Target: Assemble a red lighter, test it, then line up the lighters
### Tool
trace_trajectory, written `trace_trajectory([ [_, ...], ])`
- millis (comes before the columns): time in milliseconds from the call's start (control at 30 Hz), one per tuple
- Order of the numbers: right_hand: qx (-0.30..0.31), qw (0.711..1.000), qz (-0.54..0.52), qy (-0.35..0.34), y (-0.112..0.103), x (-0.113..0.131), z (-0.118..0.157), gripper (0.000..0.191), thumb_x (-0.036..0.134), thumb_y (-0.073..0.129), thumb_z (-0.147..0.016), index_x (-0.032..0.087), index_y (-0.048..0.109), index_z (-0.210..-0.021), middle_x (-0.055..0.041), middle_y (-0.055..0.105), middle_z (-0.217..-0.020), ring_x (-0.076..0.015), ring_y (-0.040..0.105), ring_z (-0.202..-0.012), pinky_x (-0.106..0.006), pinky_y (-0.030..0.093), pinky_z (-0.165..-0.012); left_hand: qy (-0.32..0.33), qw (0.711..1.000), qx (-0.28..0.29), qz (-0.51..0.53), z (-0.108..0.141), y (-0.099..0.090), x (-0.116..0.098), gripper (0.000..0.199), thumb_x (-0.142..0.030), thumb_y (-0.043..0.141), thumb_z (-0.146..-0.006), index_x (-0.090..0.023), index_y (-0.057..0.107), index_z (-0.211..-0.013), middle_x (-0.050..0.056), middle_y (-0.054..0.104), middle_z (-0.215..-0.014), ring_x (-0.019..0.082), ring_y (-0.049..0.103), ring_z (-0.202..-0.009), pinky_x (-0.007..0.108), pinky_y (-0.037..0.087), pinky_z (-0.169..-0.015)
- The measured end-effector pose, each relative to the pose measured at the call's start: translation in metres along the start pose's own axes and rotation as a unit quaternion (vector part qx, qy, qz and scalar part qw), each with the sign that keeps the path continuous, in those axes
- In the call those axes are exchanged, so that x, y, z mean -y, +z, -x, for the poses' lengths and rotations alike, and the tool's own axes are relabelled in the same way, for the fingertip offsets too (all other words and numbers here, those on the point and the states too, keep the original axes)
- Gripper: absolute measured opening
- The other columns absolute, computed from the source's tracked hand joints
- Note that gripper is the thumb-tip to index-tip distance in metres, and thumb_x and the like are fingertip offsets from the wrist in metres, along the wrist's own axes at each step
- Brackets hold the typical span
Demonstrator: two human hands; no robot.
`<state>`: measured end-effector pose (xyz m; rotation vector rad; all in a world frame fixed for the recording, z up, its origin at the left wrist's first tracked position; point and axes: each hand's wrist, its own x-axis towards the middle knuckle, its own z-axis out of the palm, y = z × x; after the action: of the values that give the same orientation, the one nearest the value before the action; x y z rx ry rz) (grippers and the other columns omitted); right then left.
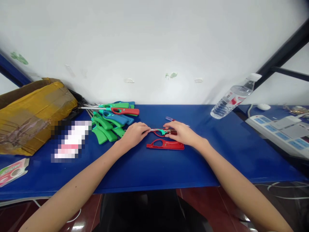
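Smooth, hard plastic makes the long red lighter [163, 132], with a round finger loop. It sits between your hands at the shiny blue counter [154, 170], lying sideways, thin end pointing left. Green and silvery bits show inside. Your left hand [136, 132] pinches the thin end; your right hand [181, 131] grips the fat end. A flat red shell [172, 145] lies nearer you.

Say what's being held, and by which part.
The open red lighter: left hand has its fingertips on the narrow front end; right hand grips the handle end.
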<state>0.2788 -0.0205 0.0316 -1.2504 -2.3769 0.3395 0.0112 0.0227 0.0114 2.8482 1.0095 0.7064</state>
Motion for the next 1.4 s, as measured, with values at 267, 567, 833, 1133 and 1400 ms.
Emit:
trace_trajectory([
  [267, 0.016, 1.000, 0.003, -0.020, -0.001, 0.000, -0.001, 0.014, 0.027, 0.066, -0.089, 0.021, 0.069, -0.101, -0.0079, 0.071, -0.102, -0.0246, 0.066, -0.095, -0.039, 0.053, -0.084, 0.033, 0.999, 0.003, -0.026, 0.001, 0.002, 0.001, 0.024, -0.018, 0.054, -0.095, -0.022, 0.075, -0.106, 0.005, 0.073, -0.100, 0.020, 0.065, -0.088, 0.032, 0.050, -0.077],
  [567, -0.007, 1.000, 0.003, -0.028, -0.004, -0.013, 0.002, 0.017, 0.030, 0.069, -0.087, 0.023, 0.075, -0.100, -0.0089, 0.068, -0.114, -0.0275, 0.063, -0.110, -0.041, 0.055, -0.087, 0.051, 0.997, -0.002, -0.055, 0.002, 0.003, 0.000, 0.025, -0.018, 0.051, -0.097, -0.021, 0.075, -0.105, 0.006, 0.072, -0.101, 0.020, 0.064, -0.088, 0.033, 0.049, -0.078],
  [833, -0.003, 1.000, 0.003, -0.020, -0.004, -0.011, 0.002, 0.014, 0.029, 0.069, -0.086, 0.023, 0.076, -0.097, -0.0086, 0.068, -0.113, -0.0275, 0.063, -0.109, -0.040, 0.057, -0.083, 0.054, 0.997, -0.004, -0.062, 0.002, 0.002, -0.002, 0.025, -0.016, 0.052, -0.096, -0.020, 0.075, -0.105, 0.006, 0.072, -0.100, 0.020, 0.064, -0.089, 0.034, 0.050, -0.078],
  [1133, -0.007, 1.000, 0.016, -0.016, -0.016, -0.015, 0.005, 0.033, 0.029, 0.071, -0.083, 0.022, 0.069, -0.115, -0.0107, 0.066, -0.122, -0.0282, 0.060, -0.117, -0.045, 0.052, -0.098, 0.049, 0.997, 0.003, -0.062, 0.003, 0.002, -0.002, 0.026, -0.017, 0.051, -0.097, -0.019, 0.074, -0.107, 0.007, 0.072, -0.102, 0.021, 0.064, -0.091, 0.035, 0.050, -0.079],
  [1400, 0.035, 0.999, 0.022, -0.007, -0.017, -0.019, 0.005, 0.023, 0.029, 0.072, -0.081, 0.023, 0.074, -0.103, -0.0099, 0.066, -0.120, -0.0280, 0.061, -0.113, -0.044, 0.052, -0.096, 0.050, 0.996, 0.001, -0.070, 0.003, 0.002, -0.003, 0.027, -0.018, 0.049, -0.098, -0.020, 0.075, -0.107, 0.006, 0.072, -0.101, 0.020, 0.064, -0.091, 0.034, 0.050, -0.079],
])
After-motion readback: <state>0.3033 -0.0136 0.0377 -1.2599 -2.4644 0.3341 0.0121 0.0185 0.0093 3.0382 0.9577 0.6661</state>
